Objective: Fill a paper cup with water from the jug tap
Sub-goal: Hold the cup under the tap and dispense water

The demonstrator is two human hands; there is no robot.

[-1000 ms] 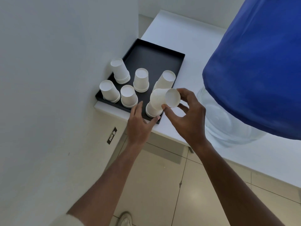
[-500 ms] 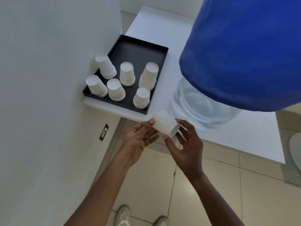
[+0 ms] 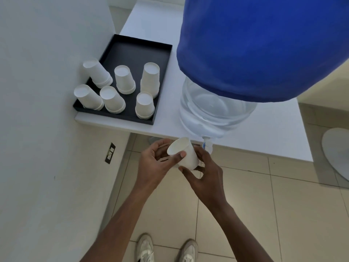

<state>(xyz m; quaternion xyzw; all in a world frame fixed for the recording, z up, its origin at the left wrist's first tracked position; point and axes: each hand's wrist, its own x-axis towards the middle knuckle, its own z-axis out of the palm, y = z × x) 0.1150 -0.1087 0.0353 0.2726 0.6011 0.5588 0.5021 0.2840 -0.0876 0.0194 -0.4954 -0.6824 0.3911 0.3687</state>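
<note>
Paper cup [image 3: 184, 153] clamped between both hands' fingers [image 3: 181, 155], just off counter edge [image 3: 132, 127].

White wall [image 3: 47, 110], beige tiled floor [image 3: 283, 214]

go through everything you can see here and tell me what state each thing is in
Paper cup: held in both hands, tilted, bottom toward the camera, not under the tap.
Left hand: gripping the cup.
Right hand: gripping the cup.
Tap: no water seen running.
Jug: partly full, blue cover on top.
Tray: six upside-down cup stacks.
</note>
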